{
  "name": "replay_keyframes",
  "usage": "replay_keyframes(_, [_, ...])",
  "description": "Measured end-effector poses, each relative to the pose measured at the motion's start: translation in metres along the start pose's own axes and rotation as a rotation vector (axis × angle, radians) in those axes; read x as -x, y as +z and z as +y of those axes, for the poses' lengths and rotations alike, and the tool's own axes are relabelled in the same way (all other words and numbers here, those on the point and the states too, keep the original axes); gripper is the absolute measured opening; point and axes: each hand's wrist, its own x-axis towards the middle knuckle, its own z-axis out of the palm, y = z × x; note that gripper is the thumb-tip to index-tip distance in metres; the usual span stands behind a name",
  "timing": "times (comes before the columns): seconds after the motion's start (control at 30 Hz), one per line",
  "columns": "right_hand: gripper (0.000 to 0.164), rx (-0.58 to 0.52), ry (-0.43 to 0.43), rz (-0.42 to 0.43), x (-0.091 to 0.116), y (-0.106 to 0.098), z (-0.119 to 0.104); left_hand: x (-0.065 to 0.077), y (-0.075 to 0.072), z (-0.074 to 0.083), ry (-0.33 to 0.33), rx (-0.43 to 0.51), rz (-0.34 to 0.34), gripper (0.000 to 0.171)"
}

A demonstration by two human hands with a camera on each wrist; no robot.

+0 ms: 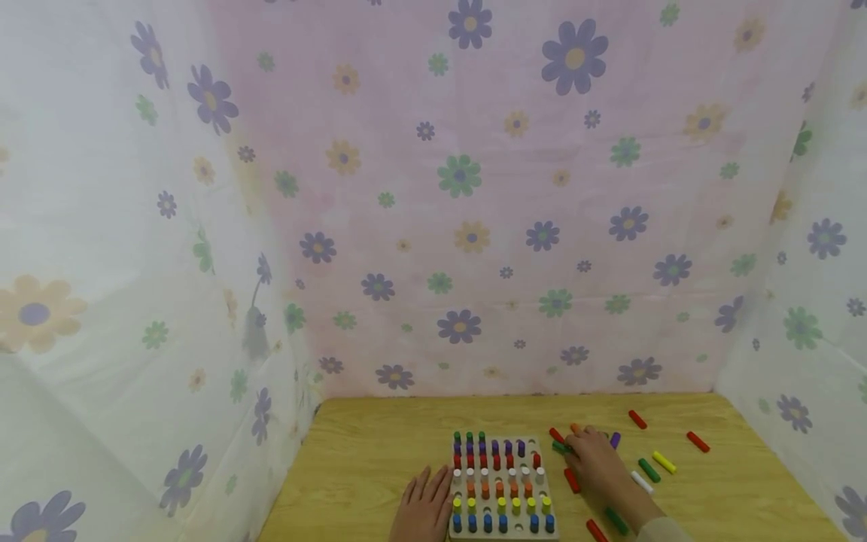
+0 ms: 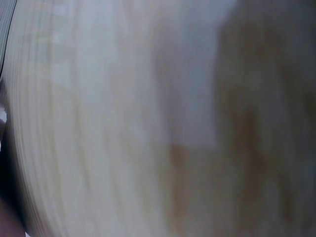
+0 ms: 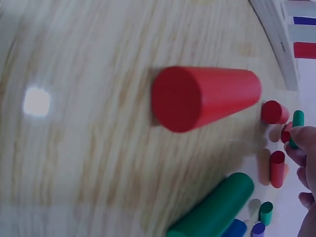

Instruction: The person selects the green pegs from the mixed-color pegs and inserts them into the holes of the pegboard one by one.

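Note:
A pale pegboard [image 1: 508, 536] stands on the wooden table, with rows of green, purple, red, white, orange, yellow and blue pegs upright in it and a few holes bare. My left hand [image 1: 423, 506] lies flat along the board's left edge, fingers extended. Right of the board, my right hand [image 1: 599, 464] pinches a green peg [image 3: 297, 129] between thumb and fingers, low over the table. An orange peg [image 1: 575, 427] and a red peg [image 1: 556, 435] are close by its fingertips. The left wrist view is blurred, mostly wood grain.
Loose pegs are scattered on the table's right side: a red peg [image 1: 698, 441], a yellow peg [image 1: 664, 461], a white peg [image 1: 642, 482], a green peg [image 1: 649, 470] and several others. Flowered cloth [image 1: 501, 196] walls off the back and both sides.

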Motion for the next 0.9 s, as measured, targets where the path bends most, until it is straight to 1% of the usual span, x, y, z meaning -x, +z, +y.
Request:
replay_keyframes(0.07, [0.009, -0.017, 0.0, 0.002, 0.0, -0.002, -0.001, 0.0, 0.0, 0.0, 0.006, -0.013, -0.003, 0.07])
replay_keyframes(0.17, [0.009, -0.044, -0.019, 0.035, -0.002, -0.005, -0.003, 0.001, -0.002, 0.0, 0.009, -0.026, -0.002, 0.07])
replay_keyframes(0.27, [0.012, -0.087, -0.049, 0.076, -0.003, -0.008, -0.004, 0.003, -0.004, 0.002, 0.005, -0.032, 0.0, 0.07])
replay_keyframes(0.33, [0.012, -0.133, -0.06, 0.086, -0.003, -0.011, -0.006, 0.004, -0.005, 0.003, 0.002, -0.036, 0.003, 0.07])
replay_keyframes(0.4, [0.01, -0.19, -0.039, 0.08, -0.004, -0.014, -0.007, 0.004, -0.006, 0.004, 0.001, -0.04, 0.006, 0.07])
replay_keyframes(0.53, [0.009, -0.294, 0.029, 0.079, -0.005, -0.017, -0.012, 0.004, -0.005, 0.003, 0.003, -0.043, 0.017, 0.071])
replay_keyframes(0.73, [0.011, -0.421, 0.083, 0.17, -0.005, -0.024, -0.023, 0.003, -0.003, 0.002, 0.001, -0.043, 0.016, 0.073])
replay_keyframes(0.9, [0.014, -0.507, 0.138, 0.196, -0.005, -0.03, -0.031, 0.003, -0.005, 0.003, -0.002, -0.035, 0.001, 0.075])
